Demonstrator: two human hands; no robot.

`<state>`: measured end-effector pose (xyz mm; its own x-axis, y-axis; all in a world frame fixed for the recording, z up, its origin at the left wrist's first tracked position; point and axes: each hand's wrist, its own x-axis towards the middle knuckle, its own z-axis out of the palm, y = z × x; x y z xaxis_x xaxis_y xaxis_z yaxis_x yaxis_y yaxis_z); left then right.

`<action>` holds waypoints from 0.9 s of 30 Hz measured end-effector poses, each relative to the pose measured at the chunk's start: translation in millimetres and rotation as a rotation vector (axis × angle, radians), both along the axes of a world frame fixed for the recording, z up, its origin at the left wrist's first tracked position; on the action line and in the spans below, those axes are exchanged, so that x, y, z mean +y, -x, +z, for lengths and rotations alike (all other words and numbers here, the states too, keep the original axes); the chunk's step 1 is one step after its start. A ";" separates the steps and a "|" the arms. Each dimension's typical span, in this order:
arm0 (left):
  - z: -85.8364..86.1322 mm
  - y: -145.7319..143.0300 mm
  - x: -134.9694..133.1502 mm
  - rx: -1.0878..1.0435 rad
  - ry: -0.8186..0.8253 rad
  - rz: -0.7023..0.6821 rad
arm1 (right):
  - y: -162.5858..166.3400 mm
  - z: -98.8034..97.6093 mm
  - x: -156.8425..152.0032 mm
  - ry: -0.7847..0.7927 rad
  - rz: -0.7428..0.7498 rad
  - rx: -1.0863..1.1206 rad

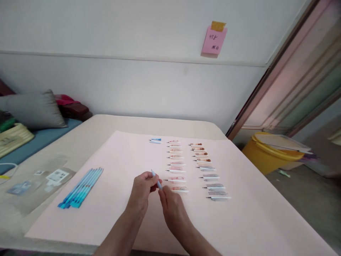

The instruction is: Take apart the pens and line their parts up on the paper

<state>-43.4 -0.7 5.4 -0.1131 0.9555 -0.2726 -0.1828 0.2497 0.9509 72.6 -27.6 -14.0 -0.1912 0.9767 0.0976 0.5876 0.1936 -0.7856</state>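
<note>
Both my hands meet over the pink sheet on the table, closed around one slim pale blue pen (157, 180). My left hand (142, 186) pinches its upper part, near the small dark tip. Below it, my right hand (173, 202) grips the lower end, so part of the barrel is hidden by fingers. Just right of my hands runs a column of short pens with pink patterned pieces (177, 179), their dark tips pointing left. Beyond the hands lie a couple of small blue pens (156, 141).
At left, a fan of long blue pens (81, 188) lies on the pink sheet (119, 153), beside a clear plastic bag (39, 181) with labels. A second column of brown and grey pens (213, 176) is at right. A yellow bucket (263, 153) stands beyond the table's right edge.
</note>
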 end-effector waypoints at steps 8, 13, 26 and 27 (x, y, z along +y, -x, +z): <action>4.9 -5.1 -3.7 -0.267 -0.002 -0.018 | -3.7 12.5 1.8 0.455 0.023 0.490; 16.4 -1.3 -4.1 -0.438 -0.004 -0.169 | -15.0 25.3 0.1 0.657 0.070 0.846; 7.3 -12.2 -1.4 -0.453 0.038 -0.156 | -21.9 20.4 5.0 0.561 0.034 0.657; 7.2 -11.9 -1.2 -0.443 0.025 -0.157 | -22.4 20.3 4.6 0.552 0.043 0.648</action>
